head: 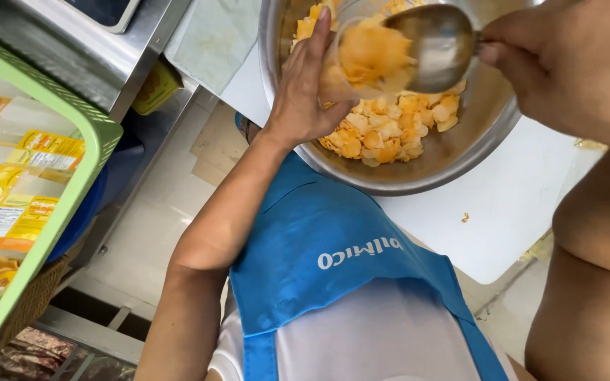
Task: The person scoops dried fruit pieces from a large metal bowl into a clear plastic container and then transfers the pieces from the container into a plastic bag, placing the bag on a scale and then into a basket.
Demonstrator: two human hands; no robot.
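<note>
Head view: left hand point(305, 92) holds cup point(361, 60); right hand point(566, 63) spoon point(435, 46).

We see orange and pale-yellow chips point(390, 130) in a dull silver bowl point(460, 152), and the same orange in our clear cup point(361, 60). Our scoop point(439, 46) is brushed grey metal. The tabletop point(510, 204) is plain white, with one orange crumb point(464, 217) on it. Our apron point(333, 261) is bright blue with white lettering, over a white shirt point(383, 339). The basket point(79, 155) at the side is light green with a slotted rim, and holds clear packets point(33, 169) with yellow-and-orange labels.
</note>
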